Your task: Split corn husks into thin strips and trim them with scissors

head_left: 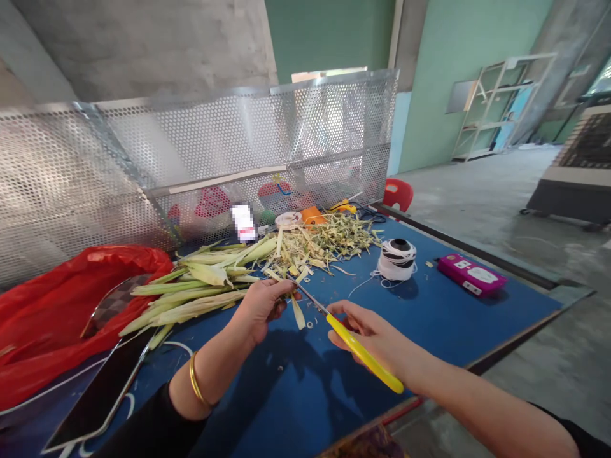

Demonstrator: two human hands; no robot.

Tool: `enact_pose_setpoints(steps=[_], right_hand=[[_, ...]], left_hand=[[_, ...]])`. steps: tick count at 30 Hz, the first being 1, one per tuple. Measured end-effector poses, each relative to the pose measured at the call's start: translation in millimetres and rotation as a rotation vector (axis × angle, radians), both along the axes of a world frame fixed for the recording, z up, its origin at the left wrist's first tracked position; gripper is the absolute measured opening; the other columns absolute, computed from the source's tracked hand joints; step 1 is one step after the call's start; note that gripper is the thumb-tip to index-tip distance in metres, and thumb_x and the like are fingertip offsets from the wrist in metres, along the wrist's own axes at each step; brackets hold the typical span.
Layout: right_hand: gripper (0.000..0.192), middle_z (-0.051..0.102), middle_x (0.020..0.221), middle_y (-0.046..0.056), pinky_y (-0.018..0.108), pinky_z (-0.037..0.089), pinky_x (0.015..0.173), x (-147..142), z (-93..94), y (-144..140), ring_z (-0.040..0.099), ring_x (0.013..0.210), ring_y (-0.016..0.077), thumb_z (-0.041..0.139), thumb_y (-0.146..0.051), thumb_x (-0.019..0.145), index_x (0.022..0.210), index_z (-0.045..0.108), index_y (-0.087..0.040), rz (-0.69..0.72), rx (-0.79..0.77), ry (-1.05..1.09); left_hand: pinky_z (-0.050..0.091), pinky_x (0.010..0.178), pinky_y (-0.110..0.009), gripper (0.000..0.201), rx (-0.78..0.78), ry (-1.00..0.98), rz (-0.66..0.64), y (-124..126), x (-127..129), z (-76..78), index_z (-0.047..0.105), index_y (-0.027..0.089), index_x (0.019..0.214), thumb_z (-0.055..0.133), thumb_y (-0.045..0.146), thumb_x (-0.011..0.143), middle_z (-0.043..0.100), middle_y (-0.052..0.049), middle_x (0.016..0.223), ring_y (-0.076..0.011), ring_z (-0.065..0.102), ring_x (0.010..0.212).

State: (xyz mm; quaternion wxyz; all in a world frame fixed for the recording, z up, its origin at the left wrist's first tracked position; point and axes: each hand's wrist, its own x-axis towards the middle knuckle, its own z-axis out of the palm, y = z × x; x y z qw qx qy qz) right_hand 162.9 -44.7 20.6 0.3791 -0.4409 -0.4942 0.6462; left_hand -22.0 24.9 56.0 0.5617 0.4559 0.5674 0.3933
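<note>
Careful: right hand [377, 334] gripping scissors [351, 340], snipping a leaf strip [298, 313] pinched in left hand [262, 304]; blades closing near those fingertips [286, 289].

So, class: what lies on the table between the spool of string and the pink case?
In the head view, mostly bare blue table separates the spool of string from the pink case; only a tiny scrap lies there.

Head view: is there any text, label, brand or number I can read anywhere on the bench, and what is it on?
None can be read.
Magenta box: white label with dark marks, too small to make out.
White card by the perforated screen: blurred out, unreadable.
Round tape roll: printing too small to read.
Yellow-handled scissors in the right hand, string spool: no markings visible.
</note>
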Motion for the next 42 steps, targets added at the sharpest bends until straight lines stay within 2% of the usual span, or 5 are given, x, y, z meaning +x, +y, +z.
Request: enact_pose_setpoints(steps=[4, 15, 25, 35, 42], right_hand=[[0.033, 0.056, 0.071, -0.002, 0.021, 0.035, 0.052, 7.3, -6.7, 17.2, 0.051, 0.064, 0.0113, 0.071, -0.044, 0.07, 0.09, 0.061, -0.02, -0.052, 0.119, 0.005], [0.033, 0.032, 0.049, -0.011, 0.02, 0.02, 0.037, 10.5, 16.9, 55.4, 0.028, 0.036, 0.0038, 0.069, -0.046, 0.069, 0.078, 0.054, -0.019, -0.135, 0.173, -0.142], [0.036, 0.034, 0.051, -0.01, 0.02, 0.023, 0.037, 10.2, 1.4, 79.4, 0.029, 0.037, 0.0037, 0.067, -0.049, 0.071, 0.069, 0.047, -0.019, -0.111, 0.202, -0.179], [0.042, 0.045, 0.057, -0.01, 0.022, 0.038, 0.041, 15.3, -0.4, 83.3, 0.039, 0.039, 0.0059, 0.074, -0.039, 0.067, 0.099, 0.055, -0.02, -0.259, 0.293, 0.034], [0.05, 0.054, 0.064, -0.007, 0.022, 0.04, 0.044, -8.0, 13.8, 94.9, 0.049, 0.044, 0.0077, 0.076, -0.033, 0.065, 0.107, 0.052, -0.021, -0.312, 0.333, 0.197]], left_hand=[[0.013, 0.037, -0.017, 0.018, 0.007, -0.038, -0.016, 18.2, 12.3, -3.7, 0.06, 0.012, 0.062, 0.066, 0.028, 0.057, 0.053, 0.003, 0.046, -0.0021, 0.029, 0.034], [0.015, 0.034, -0.016, 0.013, -0.031, -0.147, -0.016, 81.7, 36.1, -7.3, 0.058, 0.013, 0.061, 0.066, 0.021, 0.055, 0.06, 0.001, 0.057, -0.0012, 0.031, 0.035], [0.02, 0.031, -0.014, 0.01, -0.087, -0.249, -0.054, 103.1, 34.5, -13.3, 0.058, 0.012, 0.065, 0.065, 0.017, 0.063, 0.059, 0.002, 0.057, -0.001, 0.033, 0.034], [0.046, 0.052, -0.017, 0.003, -0.079, -0.363, -0.091, 81.5, 15.0, -15.8, 0.064, 0.011, 0.074, 0.061, 0.01, 0.073, 0.066, -0.005, 0.067, -0.009, 0.059, 0.055], [0.047, 0.06, -0.019, 0.016, 0.107, -0.362, -0.09, 39.8, -3.5, -5.3, 0.064, 0.011, 0.078, 0.073, 0.019, 0.067, 0.067, -0.004, 0.065, -0.0104, 0.06, 0.06]])
